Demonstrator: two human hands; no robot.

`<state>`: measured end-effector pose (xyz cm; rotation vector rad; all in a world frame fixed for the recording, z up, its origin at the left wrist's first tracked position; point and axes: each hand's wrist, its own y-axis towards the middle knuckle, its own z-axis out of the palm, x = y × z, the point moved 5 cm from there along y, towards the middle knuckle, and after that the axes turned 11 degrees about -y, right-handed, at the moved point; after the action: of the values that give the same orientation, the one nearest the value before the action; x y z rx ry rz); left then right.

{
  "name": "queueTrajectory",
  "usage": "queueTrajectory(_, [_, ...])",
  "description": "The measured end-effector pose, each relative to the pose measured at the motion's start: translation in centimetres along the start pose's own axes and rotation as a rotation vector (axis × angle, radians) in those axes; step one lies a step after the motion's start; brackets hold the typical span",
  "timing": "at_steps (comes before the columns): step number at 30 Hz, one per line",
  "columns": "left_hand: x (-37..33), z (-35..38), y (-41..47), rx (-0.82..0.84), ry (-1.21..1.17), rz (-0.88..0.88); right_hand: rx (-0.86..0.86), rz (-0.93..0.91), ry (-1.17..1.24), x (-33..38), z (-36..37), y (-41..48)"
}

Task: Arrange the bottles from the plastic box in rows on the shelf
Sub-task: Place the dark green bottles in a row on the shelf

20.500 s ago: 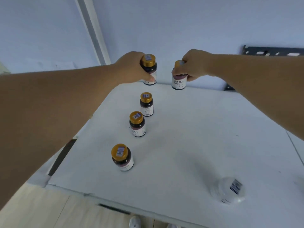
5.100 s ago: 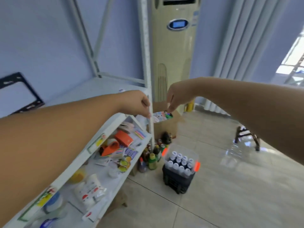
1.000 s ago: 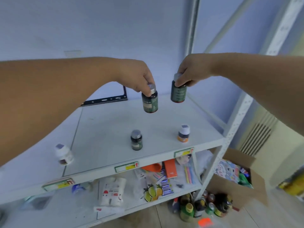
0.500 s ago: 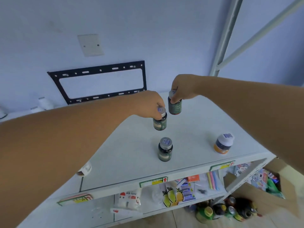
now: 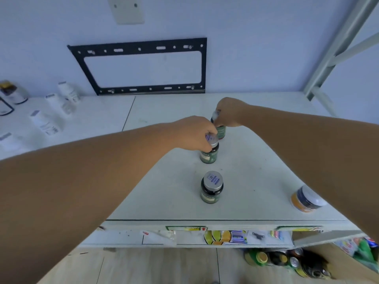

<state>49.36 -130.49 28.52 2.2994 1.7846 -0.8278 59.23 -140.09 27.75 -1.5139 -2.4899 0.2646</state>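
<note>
Three dark green bottles with silver caps form a line running away from me on the white shelf top (image 5: 256,160). The nearest green bottle (image 5: 211,187) stands alone. My left hand (image 5: 194,133) grips the cap of the middle green bottle (image 5: 209,154), which rests on the shelf. My right hand (image 5: 229,111) holds the cap of the far green bottle (image 5: 221,132), also down on the shelf surface. The plastic box is out of sight.
An orange-and-white jar (image 5: 306,198) stands at the right, partly behind my right forearm. Several white bottles (image 5: 45,121) stand on the left shelf section. A black wall bracket (image 5: 143,66) hangs behind. A lower shelf with clutter and floor bottles (image 5: 283,261) lie below.
Both hands have come down and set their green bottles on the shelf behind the standing one. The camera tilted downward and closer.
</note>
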Motion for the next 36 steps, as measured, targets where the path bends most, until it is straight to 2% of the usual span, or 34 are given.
queueTrajectory(5, [-0.2, -1.1, 0.1, 0.05, -0.05, -0.026, 0.031, 0.037, -0.024, -0.4, -0.6, -0.4])
queueTrajectory(9, [-1.7, -3.5, -0.1, 0.034, 0.0, 0.004, -0.012, 0.126, -0.052, -2.1, -2.3, -3.5])
queueTrajectory(13, [-5.7, -5.4, -0.3, -0.041, 0.133, 0.132, -0.044, 0.226, -0.083, -4.5, -5.6, -9.7])
queueTrajectory(19, [-14.0, -3.9, -1.5, 0.016, 0.056, 0.383, -0.114, 0.519, -0.115, -8.9, -8.8, -23.3])
queueTrajectory(23, [-21.7, 0.4, -2.9, 0.1, 0.149, 0.592, -0.14, 0.714, -0.042, -12.2, -6.4, -33.5])
queueTrajectory(28, [-30.9, 9.3, -5.4, 0.241, 0.32, 0.818, -0.141, 0.945, 0.091, -16.5, 0.6, -46.0])
queueTrajectory(32, [-36.7, 17.8, -7.1, 0.368, 0.448, 0.951, -0.04, 1.033, 0.169, -18.9, 8.7, -53.7])
queueTrajectory(36, [-39.6, 26.8, -8.0, 0.533, 0.542, 0.974, 0.113, 1.129, 0.217, -20.3, 16.7, -60.3])
